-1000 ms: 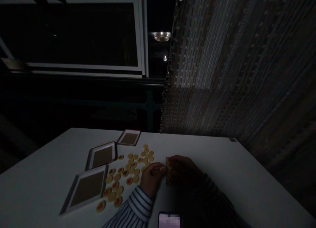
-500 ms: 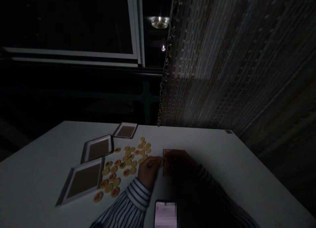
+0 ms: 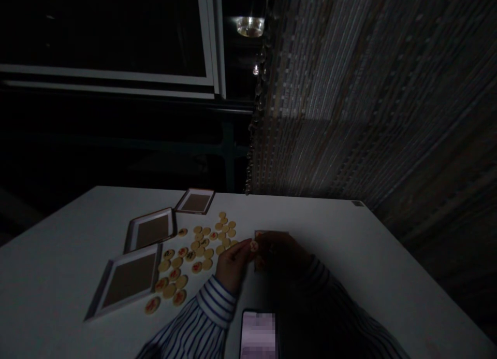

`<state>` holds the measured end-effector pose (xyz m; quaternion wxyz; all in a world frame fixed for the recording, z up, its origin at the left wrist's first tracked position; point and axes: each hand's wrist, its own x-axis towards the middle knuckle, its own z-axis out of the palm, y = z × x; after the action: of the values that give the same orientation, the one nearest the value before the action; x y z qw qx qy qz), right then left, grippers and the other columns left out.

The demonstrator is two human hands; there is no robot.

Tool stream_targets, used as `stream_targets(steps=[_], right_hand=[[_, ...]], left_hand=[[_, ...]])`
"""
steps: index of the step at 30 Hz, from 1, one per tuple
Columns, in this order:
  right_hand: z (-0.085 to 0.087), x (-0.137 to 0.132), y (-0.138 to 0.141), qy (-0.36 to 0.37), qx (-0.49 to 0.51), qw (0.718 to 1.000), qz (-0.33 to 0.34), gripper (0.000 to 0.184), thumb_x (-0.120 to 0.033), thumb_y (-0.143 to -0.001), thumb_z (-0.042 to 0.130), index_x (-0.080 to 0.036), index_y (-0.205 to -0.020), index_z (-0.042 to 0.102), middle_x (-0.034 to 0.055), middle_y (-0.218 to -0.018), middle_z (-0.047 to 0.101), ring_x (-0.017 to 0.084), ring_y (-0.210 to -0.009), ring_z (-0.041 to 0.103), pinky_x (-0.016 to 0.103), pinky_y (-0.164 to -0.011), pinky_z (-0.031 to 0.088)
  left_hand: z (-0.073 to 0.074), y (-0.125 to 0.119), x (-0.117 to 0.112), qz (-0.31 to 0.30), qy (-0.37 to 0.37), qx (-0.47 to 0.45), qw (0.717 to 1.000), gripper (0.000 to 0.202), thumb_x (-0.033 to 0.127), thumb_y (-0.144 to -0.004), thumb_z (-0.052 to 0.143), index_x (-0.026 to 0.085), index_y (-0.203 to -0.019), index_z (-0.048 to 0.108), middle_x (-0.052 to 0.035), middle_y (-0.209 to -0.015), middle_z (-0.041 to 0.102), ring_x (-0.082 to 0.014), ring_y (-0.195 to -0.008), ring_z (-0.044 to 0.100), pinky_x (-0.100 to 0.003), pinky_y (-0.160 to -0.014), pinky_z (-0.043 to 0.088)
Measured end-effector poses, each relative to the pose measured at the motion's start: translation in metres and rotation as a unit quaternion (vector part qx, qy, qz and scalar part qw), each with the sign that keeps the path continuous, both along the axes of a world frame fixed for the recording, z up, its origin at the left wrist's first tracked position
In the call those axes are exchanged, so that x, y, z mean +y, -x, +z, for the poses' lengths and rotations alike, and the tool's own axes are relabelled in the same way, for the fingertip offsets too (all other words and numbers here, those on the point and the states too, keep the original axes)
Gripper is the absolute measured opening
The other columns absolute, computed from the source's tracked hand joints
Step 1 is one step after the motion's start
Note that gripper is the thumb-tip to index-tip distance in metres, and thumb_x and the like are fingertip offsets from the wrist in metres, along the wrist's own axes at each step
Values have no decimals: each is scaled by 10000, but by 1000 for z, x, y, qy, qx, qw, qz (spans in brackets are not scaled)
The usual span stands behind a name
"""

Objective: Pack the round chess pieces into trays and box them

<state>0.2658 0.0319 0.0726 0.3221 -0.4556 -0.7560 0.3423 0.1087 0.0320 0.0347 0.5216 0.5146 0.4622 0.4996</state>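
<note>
Between thumb and fingers, my left hand (image 3: 233, 263) pinches a round wooden Chinese chess piece (image 3: 253, 246) whose red-marked face shows. Close beside it, my right hand (image 3: 287, 250) lies in deep shadow, its fingers bent in toward that piece. What the right fingers grip, if anything, is too dark to see. Beneath the right hand is a small dark-edged tray (image 3: 259, 264) with pieces in it, mostly covered. Left of my hands, several loose chess pieces (image 3: 199, 252) are scattered, some with red or black characters up, others plain side up.
Three shallow open boxes stand at the left: a near one (image 3: 155, 266), a middle one (image 3: 171, 227) and a far one (image 3: 212, 193). A lit phone (image 3: 258, 333) lies at the white table's (image 3: 310, 211) near side. A bead-string curtain (image 3: 310, 115) hangs behind the table's right part.
The chess piece in my left fingers has turned so its red-marked face shows. My right hand stays over the tray. The whole view has shifted slightly.
</note>
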Motion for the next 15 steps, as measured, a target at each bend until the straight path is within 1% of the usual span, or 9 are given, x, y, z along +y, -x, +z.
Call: stream_targets(steps=[3, 6, 9, 12, 15], right_hand=[[3, -1, 0, -46, -42, 998, 6, 224, -360, -756, 512, -189, -829, 637, 44, -799, 629, 164, -750, 569, 281, -670, 449], [3, 0, 2, -76, -77, 994, 3, 221, -373, -743, 531, -186, -809, 631, 37, -771, 623, 157, -720, 565, 270, -655, 445], [0, 2, 4, -113, -112, 987, -3, 189, -348, -741, 541, -183, -788, 620, 31, -736, 619, 151, -701, 564, 265, -654, 442], [-3, 3, 3, -141, -126, 982, 1, 169, -316, -753, 535, -183, -823, 613, 35, -765, 631, 142, -717, 569, 252, -660, 442], [-3, 4, 1, -157, -135, 978, 13, 185, -317, -760, 529, -182, -861, 607, 36, -783, 639, 134, -716, 572, 240, -653, 444]], left_hand=[[0, 0, -1, -5, 17, -14, 1000, 335, 383, -648, 596, 133, -861, 662, -76, -851, 682, -198, -815, 616, -304, -740, 495], [3, -2, -1, 9, 25, -28, 999, 330, 392, -609, 625, 123, -796, 664, -83, -814, 681, -193, -777, 619, -290, -713, 496], [8, -4, -3, 11, 40, -54, 998, 322, 391, -571, 654, 117, -742, 662, -84, -773, 681, -188, -749, 623, -285, -699, 495], [11, -5, -4, 17, 45, -66, 997, 311, 380, -564, 663, 113, -722, 667, -91, -756, 682, -191, -739, 625, -291, -694, 499], [10, -5, -4, 25, 38, -60, 997, 278, 355, -580, 655, 120, -727, 672, -90, -757, 686, -194, -740, 629, -297, -697, 506]])
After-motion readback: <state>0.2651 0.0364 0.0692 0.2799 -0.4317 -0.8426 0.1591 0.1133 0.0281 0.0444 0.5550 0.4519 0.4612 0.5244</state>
